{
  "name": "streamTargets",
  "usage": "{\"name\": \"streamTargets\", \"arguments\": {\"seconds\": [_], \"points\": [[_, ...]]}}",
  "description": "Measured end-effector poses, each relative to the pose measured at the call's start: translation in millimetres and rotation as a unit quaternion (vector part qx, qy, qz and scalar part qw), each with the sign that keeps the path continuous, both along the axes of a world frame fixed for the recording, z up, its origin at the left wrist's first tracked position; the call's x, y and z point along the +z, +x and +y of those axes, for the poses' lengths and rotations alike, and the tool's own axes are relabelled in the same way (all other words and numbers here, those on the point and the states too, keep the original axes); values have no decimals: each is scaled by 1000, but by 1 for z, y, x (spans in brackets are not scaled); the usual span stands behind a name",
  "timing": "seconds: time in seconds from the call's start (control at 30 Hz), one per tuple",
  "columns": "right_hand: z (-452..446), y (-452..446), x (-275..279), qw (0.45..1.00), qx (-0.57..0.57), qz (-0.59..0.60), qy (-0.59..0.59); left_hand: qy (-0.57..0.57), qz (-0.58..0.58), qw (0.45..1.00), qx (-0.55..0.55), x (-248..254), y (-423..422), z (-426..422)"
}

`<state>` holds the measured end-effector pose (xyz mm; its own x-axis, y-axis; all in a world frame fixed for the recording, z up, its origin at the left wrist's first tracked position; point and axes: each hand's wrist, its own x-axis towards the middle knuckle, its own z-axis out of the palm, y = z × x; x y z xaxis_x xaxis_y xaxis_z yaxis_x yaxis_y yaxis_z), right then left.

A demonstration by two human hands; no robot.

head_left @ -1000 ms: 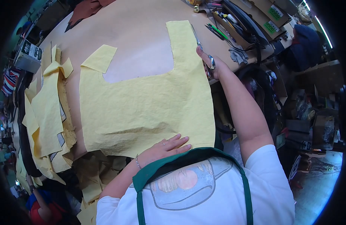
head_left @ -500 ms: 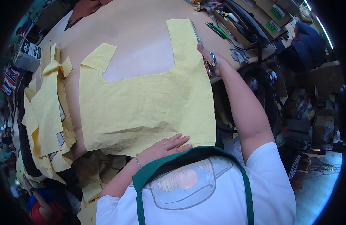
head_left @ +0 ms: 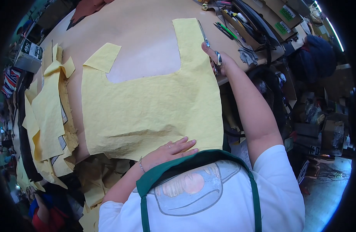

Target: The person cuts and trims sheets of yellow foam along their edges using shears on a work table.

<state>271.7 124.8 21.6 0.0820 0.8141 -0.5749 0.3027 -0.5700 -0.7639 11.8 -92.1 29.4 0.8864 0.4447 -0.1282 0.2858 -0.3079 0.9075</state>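
A large pale yellow fabric piece [head_left: 147, 104] lies on the table, with a deep square notch in its far edge and a folded flap at its far left. Its near part is wrinkled. My left hand [head_left: 168, 152] rests flat on the near edge, close to the green apron, fingers stretched out. At the fabric's right edge, my right hand [head_left: 218, 62] is closed round the handles of a pair of scissors [head_left: 204, 34]. The blades point away from me along the narrow upper strip, beside its right edge. Some fingers of my right hand are hidden.
Stacked yellow pieces [head_left: 50, 112] lie along the left of the table [head_left: 147, 42]. Pens [head_left: 226, 31], a grey cloth [head_left: 247, 56] and a box of tools [head_left: 241, 25] are at the far right. Another person's arm [head_left: 42, 208] shows at lower left.
The view has shifted very slightly. My left hand stays flat on the fabric, and my right hand still holds the scissors at nearly the same place.
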Motion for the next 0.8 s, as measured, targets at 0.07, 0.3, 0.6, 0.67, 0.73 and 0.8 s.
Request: {"name": "streamTargets", "arguments": {"seconds": [0.07, 0.3, 0.6, 0.67, 0.73, 0.8], "points": [[1, 1, -2, 1000, 5, -8, 11, 13, 3, 1000, 0, 0, -1, 0], [6, 1, -11, 1000, 1, -25, 18, -12, -5, 1000, 14, 4, -1, 0], [-2, 7, -6, 997, -57, 29, 34, 40, -26, 999, -9, -8, -4, 1], [-9, 17, -1, 995, -77, 49, 37, 37, -8, 999, -2, -6, -5, 1], [-20, 28, 15, 993, -100, 39, 49, 49, 2, 999, 23, -6, -7, 2], [-26, 44, 26, 990, -88, -22, 107, 40, 1, 998, 48, -7, -9, 2]]}}
